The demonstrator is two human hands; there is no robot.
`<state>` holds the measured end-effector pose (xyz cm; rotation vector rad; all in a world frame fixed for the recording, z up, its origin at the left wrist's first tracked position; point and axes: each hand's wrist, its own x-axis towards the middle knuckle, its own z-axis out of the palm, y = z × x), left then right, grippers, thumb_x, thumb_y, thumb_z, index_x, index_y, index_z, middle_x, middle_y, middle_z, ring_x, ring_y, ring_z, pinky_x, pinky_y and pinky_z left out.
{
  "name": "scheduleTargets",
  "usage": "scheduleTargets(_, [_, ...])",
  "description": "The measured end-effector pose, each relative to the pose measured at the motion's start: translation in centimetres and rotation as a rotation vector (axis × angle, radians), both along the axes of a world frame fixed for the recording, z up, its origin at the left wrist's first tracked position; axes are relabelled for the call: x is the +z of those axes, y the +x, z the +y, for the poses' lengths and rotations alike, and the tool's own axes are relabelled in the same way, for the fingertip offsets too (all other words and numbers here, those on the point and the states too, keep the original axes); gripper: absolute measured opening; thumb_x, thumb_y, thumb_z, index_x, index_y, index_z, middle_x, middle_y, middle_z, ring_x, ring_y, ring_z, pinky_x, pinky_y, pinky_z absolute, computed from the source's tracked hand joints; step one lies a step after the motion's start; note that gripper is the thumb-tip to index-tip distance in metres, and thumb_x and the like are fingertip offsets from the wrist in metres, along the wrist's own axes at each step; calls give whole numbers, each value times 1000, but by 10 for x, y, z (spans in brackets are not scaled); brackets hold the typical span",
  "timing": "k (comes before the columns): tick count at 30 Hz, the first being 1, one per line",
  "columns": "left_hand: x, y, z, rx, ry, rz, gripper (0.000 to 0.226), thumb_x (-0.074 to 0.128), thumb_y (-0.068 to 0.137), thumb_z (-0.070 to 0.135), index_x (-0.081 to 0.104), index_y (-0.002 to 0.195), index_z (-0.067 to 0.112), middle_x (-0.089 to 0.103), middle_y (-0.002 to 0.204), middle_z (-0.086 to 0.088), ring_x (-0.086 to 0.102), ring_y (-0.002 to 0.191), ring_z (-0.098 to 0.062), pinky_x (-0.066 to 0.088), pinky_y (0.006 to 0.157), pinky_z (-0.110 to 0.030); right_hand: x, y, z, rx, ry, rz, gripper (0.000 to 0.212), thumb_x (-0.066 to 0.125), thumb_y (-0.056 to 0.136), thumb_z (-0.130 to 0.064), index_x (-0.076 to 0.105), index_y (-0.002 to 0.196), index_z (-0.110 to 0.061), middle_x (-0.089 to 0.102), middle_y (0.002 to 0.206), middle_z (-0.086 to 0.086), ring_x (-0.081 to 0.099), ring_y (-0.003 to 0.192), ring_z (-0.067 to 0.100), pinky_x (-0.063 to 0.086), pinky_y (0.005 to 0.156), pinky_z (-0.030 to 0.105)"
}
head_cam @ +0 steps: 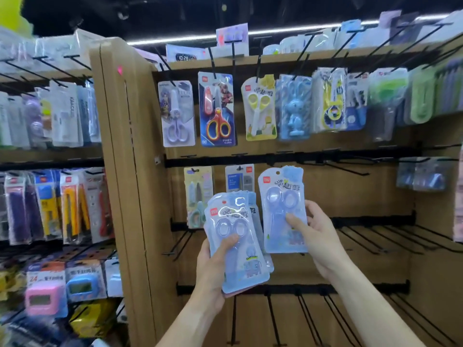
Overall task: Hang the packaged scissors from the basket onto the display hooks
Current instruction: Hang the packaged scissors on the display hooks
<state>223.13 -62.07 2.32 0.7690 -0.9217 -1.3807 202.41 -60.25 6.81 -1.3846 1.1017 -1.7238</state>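
Packaged scissors go up at a wooden display rack (130, 171), one blue pack (281, 209) pinched in the right hand (315, 234).
Left of it, the left hand (215, 261) grips the remaining stack (238, 246); the punched hole (277, 173) likely needs lining up with a bare hook (348, 169) to its right before sliding on.

Bright light falls from a strip lamp (275, 31) overhead, under a dark ceiling. Glare sheens the blister pack (238, 236) I hold. The frame's edges smear and bow; the hanging packets at far right (421, 96) are soft, perhaps motion blur. Shadows are faint.
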Motion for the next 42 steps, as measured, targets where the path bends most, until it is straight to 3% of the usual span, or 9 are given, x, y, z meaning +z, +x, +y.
scheduleTargets(8, [3,-2,0,40,-38,-46,45,82,86,25,66,127,21,79,114,-9,78,102,-35,59,89,-68,16,-18,-32,-39,22,-25,19,64,102,-15,61,120,-21,78,109,-1,77,94,17,59,67,25])
scheduleTargets(12, [7,-5,-1,44,-72,-55,46,82,86,23,65,129,19,79,115,-9,78,102,-34,63,87,-59,14,-24,-42,-68,46,-32,15,65,102,-17,63,116,-19,77,108,0,76,97,21,59,74,32])
scheduleTargets(22, [15,-10,0,46,-79,-72,50,85,84,26,65,130,21,79,117,-8,77,105,-35,58,88,-70,16,-23,-118,-142,283,-79,25,71,98,-18,69,111,3,72,100,14,64,72,17,46,60,27])
scheduleTargets(26, [16,-11,-1,30,-87,-70,57,90,80,29,64,130,23,78,119,-7,77,106,-34,60,86,-68,9,-31,-114,-311,308,-22,47,80,91,-30,61,126,-6,66,114,7,62,95,20,46,83,33])
scheduleTargets(29, [16,-13,-2,21,-99,-68,60,89,79,29,63,132,21,78,120,-8,77,107,-34,60,90,-65,3,-20,-78,-572,117,143,47,82,86,-38,61,122,-15,65,120,3,62,101,18,46,77,32])
scheduleTargets(31, [16,-15,-2,7,-109,-68,63,88,76,30,63,133,20,77,121,-9,76,108,-34,61,91,-63,-1,-1,-46,-377,-40,70,32,83,86,-40,69,106,-19,71,106,-1,65,93,13,49,74,27])
scheduleTargets(34, [15,-20,-1,12,-96,-60,52,87,84,22,65,130,18,78,118,-10,77,105,-34,63,87,-57,-7,25,-15,-58,-42,79,37,90,75,-41,72,99,-19,71,92,1,63,80,10,53,70,24])
scheduleTargets(37, [14,-22,1,18,-74,-60,47,83,86,22,64,130,17,79,115,-9,78,102,-33,65,81,-53,-9,33,-6,-42,-38,155,47,98,65,-37,71,99,-20,64,83,-3,56,69,4,51,64,20])
scheduleTargets(42, [12,-22,4,-19,-102,-67,54,84,84,20,62,133,14,78,118,-11,77,105,-34,64,85,-56,-19,21,-5,16,-36,130,37,94,73,-20,73,103,-16,71,82,-3,64,72,4,56,68,19])
